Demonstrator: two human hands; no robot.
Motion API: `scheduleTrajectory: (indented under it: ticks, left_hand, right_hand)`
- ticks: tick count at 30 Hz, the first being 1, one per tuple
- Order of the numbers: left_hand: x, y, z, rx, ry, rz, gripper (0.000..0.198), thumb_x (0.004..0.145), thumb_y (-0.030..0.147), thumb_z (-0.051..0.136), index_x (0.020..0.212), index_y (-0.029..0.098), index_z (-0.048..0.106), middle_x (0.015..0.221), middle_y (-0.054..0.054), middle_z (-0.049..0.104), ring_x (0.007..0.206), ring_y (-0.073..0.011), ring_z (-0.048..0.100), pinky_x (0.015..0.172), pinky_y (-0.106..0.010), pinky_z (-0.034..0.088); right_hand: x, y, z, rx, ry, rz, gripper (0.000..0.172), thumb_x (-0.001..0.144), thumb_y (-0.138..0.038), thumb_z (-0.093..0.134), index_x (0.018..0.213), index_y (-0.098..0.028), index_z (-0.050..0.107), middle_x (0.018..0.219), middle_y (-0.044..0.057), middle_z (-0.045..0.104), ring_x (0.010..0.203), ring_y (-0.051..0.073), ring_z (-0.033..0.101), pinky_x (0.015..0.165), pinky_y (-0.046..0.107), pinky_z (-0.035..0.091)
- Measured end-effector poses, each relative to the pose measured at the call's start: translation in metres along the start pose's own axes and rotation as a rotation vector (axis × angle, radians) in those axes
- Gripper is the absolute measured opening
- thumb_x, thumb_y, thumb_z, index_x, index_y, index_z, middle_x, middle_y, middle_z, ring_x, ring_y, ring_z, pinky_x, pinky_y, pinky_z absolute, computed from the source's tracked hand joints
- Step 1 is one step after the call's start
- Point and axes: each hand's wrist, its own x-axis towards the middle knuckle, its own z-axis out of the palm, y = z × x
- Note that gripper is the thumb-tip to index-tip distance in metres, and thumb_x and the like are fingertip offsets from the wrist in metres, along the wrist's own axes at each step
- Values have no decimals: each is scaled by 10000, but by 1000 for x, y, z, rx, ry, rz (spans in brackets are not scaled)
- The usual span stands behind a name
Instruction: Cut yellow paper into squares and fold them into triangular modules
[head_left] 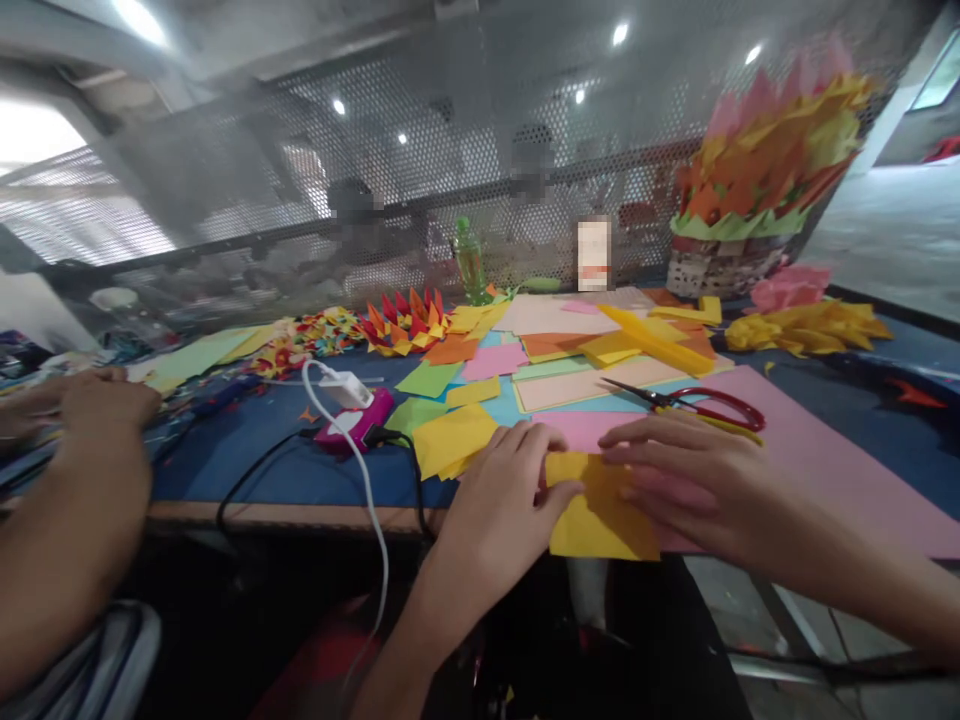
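A square of yellow paper [592,525] lies at the table's front edge, over a large pink sheet [795,450], its lower part jutting past the edge. My left hand [517,480] grips its left side, thumb on top and fingers curled near the upper left corner. On the right, my right hand [697,480] stretches its fingers over the paper's upper right part, fingers apart. Beyond that hand, red-handled scissors [720,405] point left with the blades looking nearly closed. A stack of yellow paper pieces [454,440] sits just left of my left hand.
Coloured sheets [495,360] spread across the blue table. A purple power strip [352,420] with a white charger and cables stands to the left. Behind are a green bottle [470,265], folded paper flowers [405,320] and a tall paper-decorated basket [739,265]. Another person's arm [97,460] reaches in at left.
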Motion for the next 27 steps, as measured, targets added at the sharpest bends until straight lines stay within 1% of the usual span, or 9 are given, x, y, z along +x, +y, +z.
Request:
scheduleTrajectory:
  ticks: [3, 6, 8, 11, 14, 18, 23, 25, 27]
  left_hand:
    - [20, -5, -1, -38, 7, 43, 123, 1020, 164, 725, 1093, 242, 665, 1065, -18, 773, 972, -212, 725, 842, -331, 569]
    - [39, -12, -2, -76, 18, 125, 125, 1016, 134, 717, 1083, 234, 687, 1011, 2, 780, 877, -169, 726, 780, -273, 555]
    - [48, -16, -2, -84, 51, 186, 96, 1041, 134, 685, 1047, 227, 706, 1067, -12, 780, 955, -170, 730, 852, -272, 562]
    - [51, -21, 1, -73, 107, 241, 128, 1073, 141, 623, 1021, 218, 711, 1129, -53, 762, 1101, -216, 715, 970, -326, 560]
    - [47, -25, 6, -66, 111, 276, 140, 1035, 143, 686, 1142, 229, 714, 1233, -78, 754, 1207, -250, 702, 1045, -365, 561]
    - [42, -27, 8, -63, 59, 309, 378, 983, 211, 808, 1344, 265, 707, 1359, -79, 754, 1298, -276, 689, 1138, -418, 541]
    - [39, -24, 8, -61, 7, 341, 507, 877, 368, 953, 1342, 308, 758, 1427, -54, 756, 1373, -300, 663, 1219, -453, 502]
    - [38, -23, 8, -60, 17, 332, 543, 879, 370, 952, 1375, 307, 743, 1449, -55, 751, 1386, -297, 661, 1230, -449, 499]
    - [37, -23, 9, -52, 28, 315, 505, 920, 335, 910, 1392, 298, 733, 1443, -60, 758, 1367, -293, 678, 1218, -449, 511]
  right_hand:
    - [17, 16, 5, -23, 16, 23, 385, 1019, -315, 691, 1401, -279, 727, 1430, 115, 756, 1308, 309, 734, 1077, 461, 630]
    - [34, 33, 9, -28, -24, 30, 408, 1017, -287, 729, 1421, -258, 682, 1282, 92, 789, 1085, 239, 784, 929, 397, 666]
    - [43, 45, 13, -30, -37, 33, 372, 1066, -364, 716, 1404, -213, 676, 1209, 79, 774, 986, 203, 767, 861, 386, 669]
    - [51, 62, 21, -48, -22, 29, 336, 1079, -435, 711, 1298, -181, 706, 1213, 78, 746, 991, 196, 742, 866, 395, 663]
    - [52, 73, 28, -72, 2, 2, 320, 1081, -438, 705, 1290, -196, 712, 1263, 88, 737, 1027, 201, 734, 895, 402, 658]
    - [47, 76, 30, -90, 19, -42, 328, 1080, -437, 703, 1314, -206, 709, 1318, 98, 725, 1090, 219, 728, 948, 434, 651]
    - [43, 74, 22, -70, -11, -72, 336, 1079, -439, 703, 1323, -208, 707, 1337, 102, 721, 1112, 226, 726, 964, 444, 648]
    - [43, 75, 18, -56, -12, -66, 338, 1080, -441, 703, 1324, -207, 707, 1335, 102, 721, 1111, 226, 727, 965, 445, 648]
    - [42, 76, 14, -41, -17, -58, 340, 1079, -443, 703, 1323, -206, 706, 1330, 101, 723, 1106, 225, 728, 963, 445, 648]
